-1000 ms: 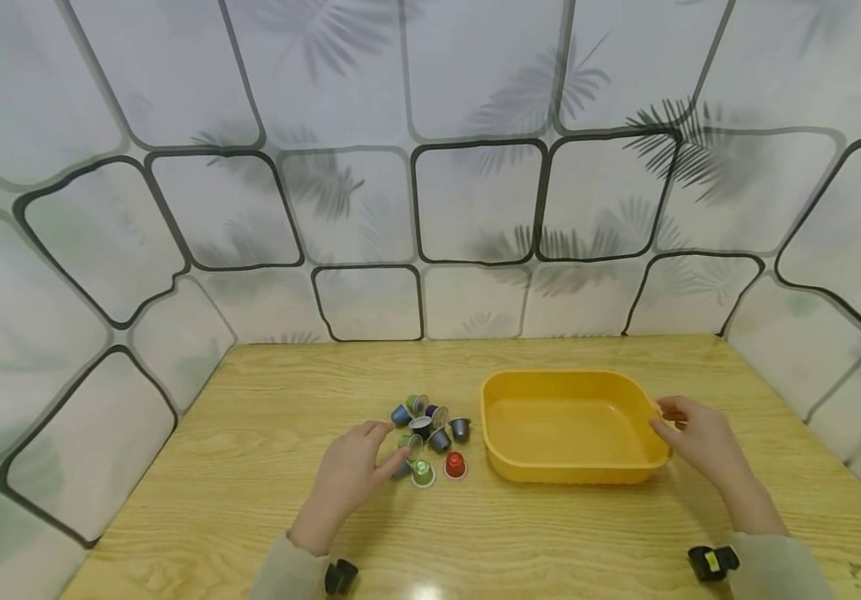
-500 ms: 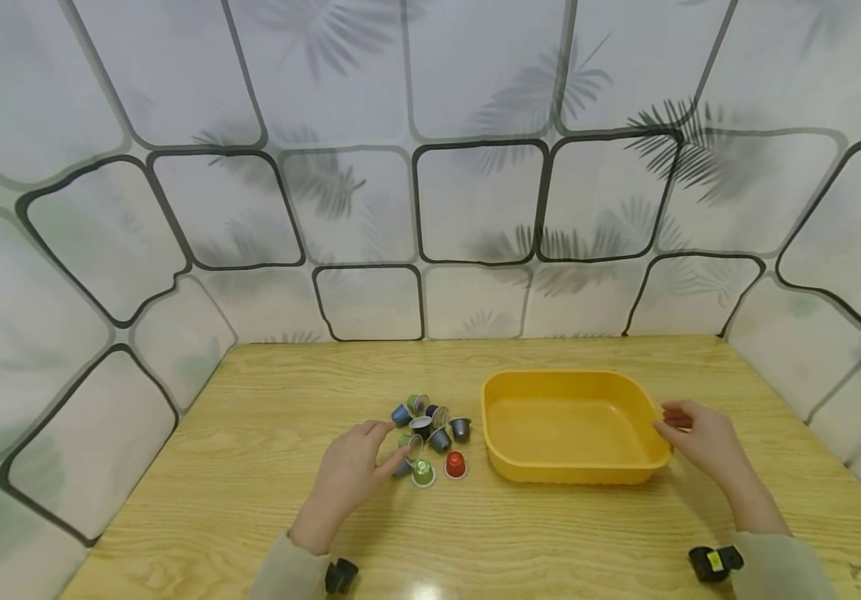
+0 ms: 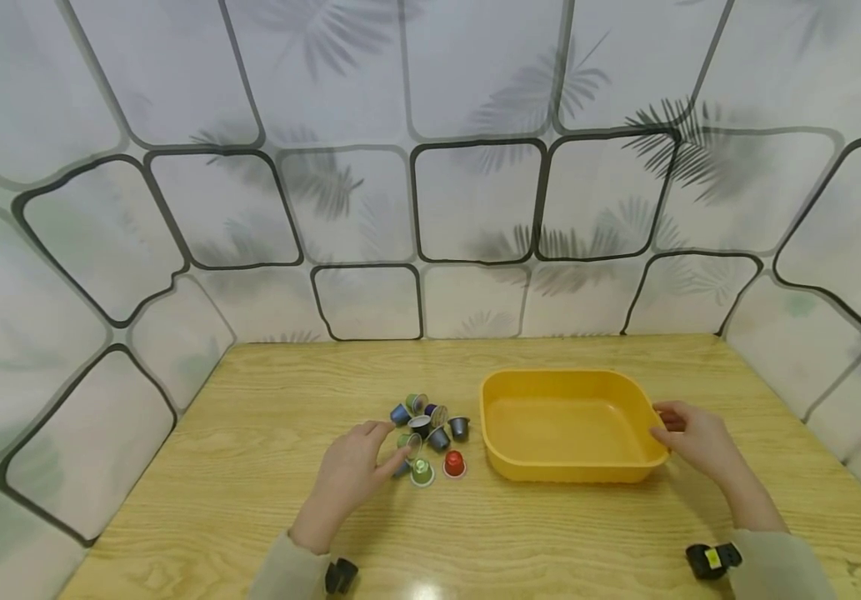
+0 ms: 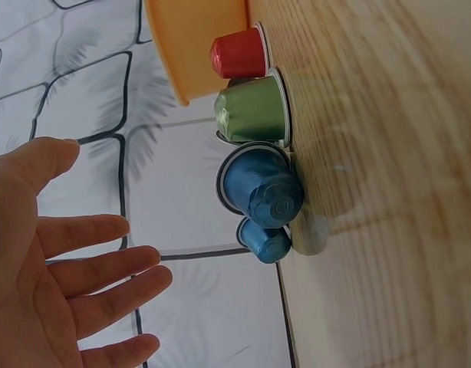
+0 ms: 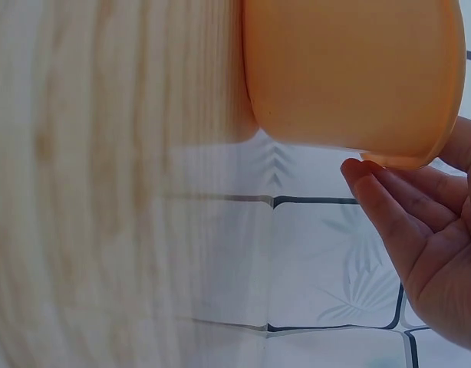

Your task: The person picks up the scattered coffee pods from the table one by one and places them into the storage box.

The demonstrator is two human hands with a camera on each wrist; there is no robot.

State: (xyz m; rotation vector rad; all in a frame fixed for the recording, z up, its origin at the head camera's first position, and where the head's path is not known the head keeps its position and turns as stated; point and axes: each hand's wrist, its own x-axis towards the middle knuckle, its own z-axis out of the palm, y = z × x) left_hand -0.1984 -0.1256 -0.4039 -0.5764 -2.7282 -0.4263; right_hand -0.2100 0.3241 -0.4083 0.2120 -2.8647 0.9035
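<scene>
My left hand hovers just left of a loose heap of coffee capsules. Its fingers are spread and nearly straight in the left wrist view, holding nothing. Nearest to it there are the blue capsule, the green capsule and the red capsule. Dark grey capsules, such as one by the tub, lie farther right. At the right end of the yellow plastic tub, my right hand holds the rim, fingers under the lip and thumb partly hidden behind it.
A wood-grain table carries everything. Patterned cloth walls rise behind it and at both sides. The tub stands right of the capsules, with a narrow gap between. Its visible floor is bare.
My right hand has edged slightly left, closer onto the tub's rim. The left hand, the capsules and the tub look unmoved.
</scene>
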